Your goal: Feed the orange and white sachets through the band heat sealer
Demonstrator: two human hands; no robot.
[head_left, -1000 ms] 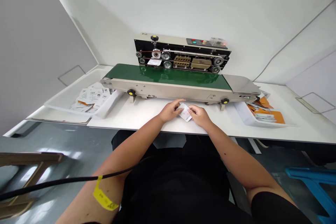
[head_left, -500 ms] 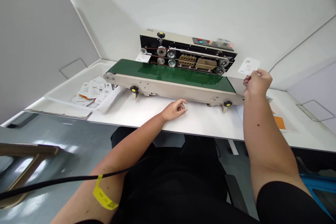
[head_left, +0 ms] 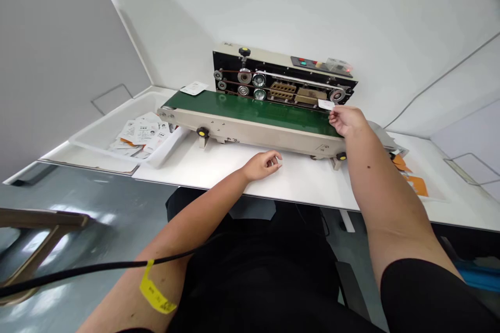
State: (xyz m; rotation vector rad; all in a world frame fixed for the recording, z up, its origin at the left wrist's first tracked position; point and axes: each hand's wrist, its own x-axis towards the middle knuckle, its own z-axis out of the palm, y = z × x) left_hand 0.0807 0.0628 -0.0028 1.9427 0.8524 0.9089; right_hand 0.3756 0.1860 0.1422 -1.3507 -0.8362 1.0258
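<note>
My right hand (head_left: 347,120) pinches a small white printed packet (head_left: 325,105) by its near edge. It holds the packet at the right end of a band sealer (head_left: 258,57), just by the rollers and over the green conveyor belt (head_left: 250,109). Another white packet (head_left: 194,88) lies at the belt's left end, beyond the rollers. My left hand (head_left: 262,165) rests on the white table (head_left: 219,166) in front of the conveyor, its fingers loosely curled and apart, holding nothing.
On the left, a translucent bin (head_left: 166,153) contains a pile of packets (head_left: 141,132). Orange packets (head_left: 417,186) lie in a clear tray on the right, partly behind my right arm. A black cable (head_left: 97,266) with a yellow label (head_left: 156,294) crosses my left forearm.
My right hand has moved left with its packet, from beyond the conveyor's right end to the sealer's rollers. The other packet has travelled left out of the rollers. My left hand stays put.
</note>
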